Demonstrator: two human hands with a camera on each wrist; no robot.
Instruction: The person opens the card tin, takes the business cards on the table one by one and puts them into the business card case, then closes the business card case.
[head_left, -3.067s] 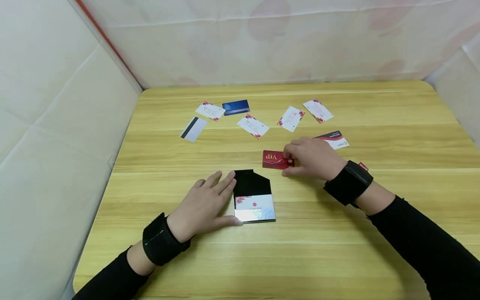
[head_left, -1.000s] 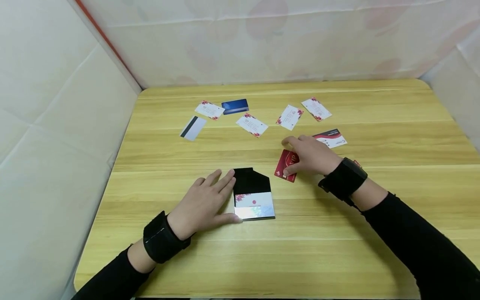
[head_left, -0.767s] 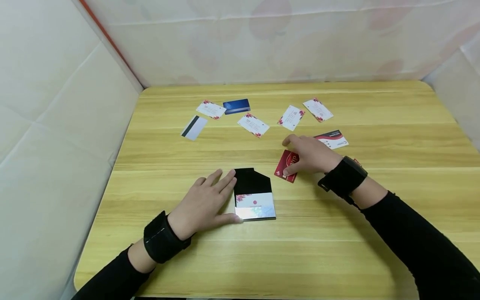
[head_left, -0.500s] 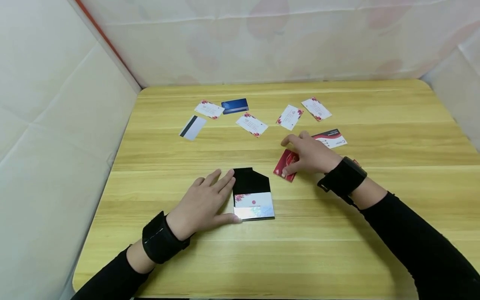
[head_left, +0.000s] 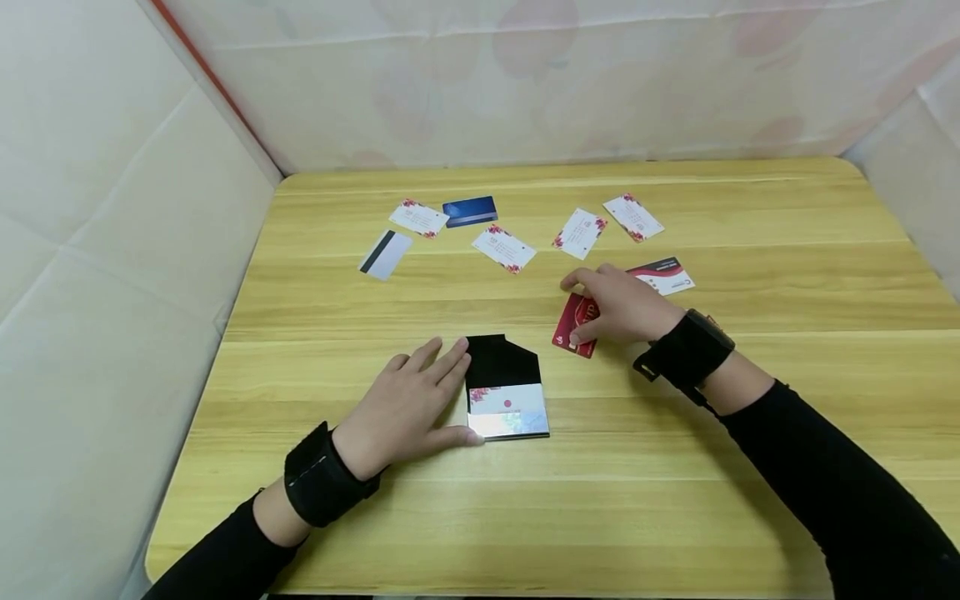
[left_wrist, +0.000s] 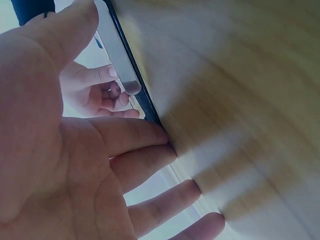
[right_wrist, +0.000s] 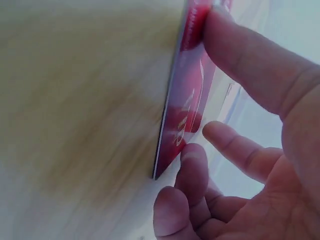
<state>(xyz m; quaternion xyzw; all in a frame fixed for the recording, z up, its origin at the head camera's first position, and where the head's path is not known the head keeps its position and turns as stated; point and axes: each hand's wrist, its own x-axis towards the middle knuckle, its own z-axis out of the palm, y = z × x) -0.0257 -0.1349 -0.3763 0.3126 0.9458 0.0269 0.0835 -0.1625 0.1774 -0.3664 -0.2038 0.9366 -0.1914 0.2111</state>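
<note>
My left hand (head_left: pixel 397 412) lies with fingers spread along the left side of an opened black card case (head_left: pixel 504 362), thumb at its lower left corner. In the case's lower half sits a white card with pink flowers (head_left: pixel 510 400) above a shiny metallic strip. To the right of the case, my right hand (head_left: pixel 622 308) pinches a red VIP card (head_left: pixel 570 327). In the right wrist view the thumb presses the near end of the red card (right_wrist: pixel 185 95), and a curled fingertip (right_wrist: pixel 194 167) meets its far end.
Several floral white business cards (head_left: pixel 504 248) lie scattered toward the back of the wooden table (head_left: pixel 420 533). Among them are a blue card (head_left: pixel 470 212) and a silver card with a black stripe (head_left: pixel 386 255). A black, red and white card (head_left: pixel 667 277) lies beyond my right hand.
The red card has been turned from lying crosswise to a steeper slant, and my right thumb has come onto its near end. My left hand and the case have stayed in place.
</note>
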